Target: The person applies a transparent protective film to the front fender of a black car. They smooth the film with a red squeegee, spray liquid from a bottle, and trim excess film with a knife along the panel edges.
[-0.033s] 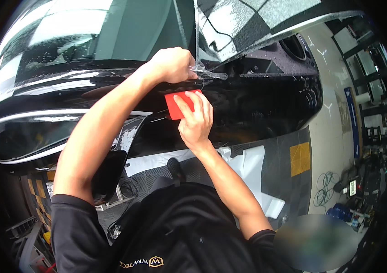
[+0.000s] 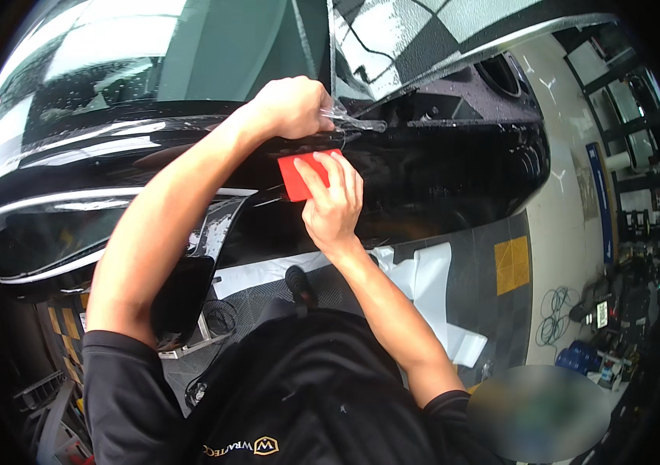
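Well, the right hand [image 2: 333,203] holds a red card [image 2: 292,180] — flat, rectangular.

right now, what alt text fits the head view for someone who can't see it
A person's right hand holds a red card in its fingers at the side of a glossy black car, while the left hand grips clear film just above. White sheeting lies on the floor below.
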Demonstrator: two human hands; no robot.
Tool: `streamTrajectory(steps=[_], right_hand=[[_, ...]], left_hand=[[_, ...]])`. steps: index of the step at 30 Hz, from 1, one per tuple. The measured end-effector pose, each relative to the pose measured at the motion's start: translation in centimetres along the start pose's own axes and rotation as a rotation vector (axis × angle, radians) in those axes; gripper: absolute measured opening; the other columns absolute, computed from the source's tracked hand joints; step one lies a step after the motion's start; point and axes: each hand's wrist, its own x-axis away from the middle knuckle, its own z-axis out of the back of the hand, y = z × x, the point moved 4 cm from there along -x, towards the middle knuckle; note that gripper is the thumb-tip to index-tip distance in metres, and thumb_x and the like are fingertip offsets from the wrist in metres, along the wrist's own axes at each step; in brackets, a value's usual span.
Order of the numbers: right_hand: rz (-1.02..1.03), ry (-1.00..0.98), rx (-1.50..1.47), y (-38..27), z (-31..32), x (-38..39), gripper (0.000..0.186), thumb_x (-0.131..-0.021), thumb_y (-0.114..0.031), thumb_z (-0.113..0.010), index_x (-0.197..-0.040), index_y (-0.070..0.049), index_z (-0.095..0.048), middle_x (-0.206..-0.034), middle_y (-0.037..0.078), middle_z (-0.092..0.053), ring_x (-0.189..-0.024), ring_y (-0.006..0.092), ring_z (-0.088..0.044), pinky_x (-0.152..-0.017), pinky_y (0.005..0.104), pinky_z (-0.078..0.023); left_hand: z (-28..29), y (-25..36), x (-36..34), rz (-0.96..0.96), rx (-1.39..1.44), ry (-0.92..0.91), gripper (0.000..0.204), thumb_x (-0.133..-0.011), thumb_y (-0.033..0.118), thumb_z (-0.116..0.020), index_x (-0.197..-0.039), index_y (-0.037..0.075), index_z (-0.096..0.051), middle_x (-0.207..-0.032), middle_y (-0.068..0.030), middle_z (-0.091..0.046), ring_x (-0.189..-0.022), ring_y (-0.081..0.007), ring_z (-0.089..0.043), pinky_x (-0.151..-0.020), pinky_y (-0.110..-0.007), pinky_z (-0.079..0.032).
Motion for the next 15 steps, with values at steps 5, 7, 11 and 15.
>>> streamTrajectory(steps=[5, 7, 11, 15], right_hand=[[-0.073, -0.011, 0.098, -0.1, -0.6, -0.6, 0.048, -0.083, -0.003, -0.071, -0.131, -0.01, -0.076, -0.128, 0.013, -0.069, -0.125, 0.0375, -0.064, -0.105, 0.053, -0.049], [-0.093, -0.031, 0.12, -0.2, -0.7, -0.7, 0.047, -0.084, -0.004, -0.071, -0.13, -0.01, -0.076, -0.129, 0.013, -0.069, -0.126, 0.0376, -0.064, -0.105, 0.053, -0.049], [-0.061, -0.003, 0.137, -0.2, -0.6, -0.9, 0.046, -0.084, -0.004, -0.071, -0.129, -0.01, -0.076, -0.13, 0.013, -0.069, -0.127, 0.0376, -0.063, -0.105, 0.0531, -0.048], [-0.056, 0.003, 0.135, 0.6, -0.5, -0.9, 0.046, -0.083, -0.004, -0.072, -0.129, -0.01, -0.077, -0.13, 0.013, -0.069, -0.128, 0.0375, -0.063, -0.105, 0.0531, -0.048]], left_hand=[[-0.6, -0.9, -0.8, -0.08, 0.105, 0.054, 0.022, -0.09, 0.021, -0.079, -0.108, 0.012, -0.088, -0.098, -0.0175, -0.083, -0.096, -0.0386, -0.079, -0.089, -0.047, -0.063], [-0.6, -0.8, -0.7, -0.098, 0.131, 0.088, 0.022, -0.09, 0.021, -0.079, -0.108, 0.011, -0.087, -0.098, -0.0181, -0.083, -0.097, -0.0389, -0.08, -0.09, -0.047, -0.063], [-0.8, 0.4, -1.4, -0.015, 0.075, 0.041, 0.023, -0.09, 0.027, -0.084, -0.105, 0.009, -0.087, -0.098, -0.0201, -0.082, -0.098, -0.0407, -0.08, -0.089, -0.047, -0.063], [-0.8, 1.2, -2.0, 0.032, 0.067, 0.055, 0.03, -0.089, 0.03, -0.089, -0.098, 0.002, -0.085, -0.091, -0.023, -0.08, -0.091, -0.0416, -0.079, -0.083, -0.049, -0.063]])
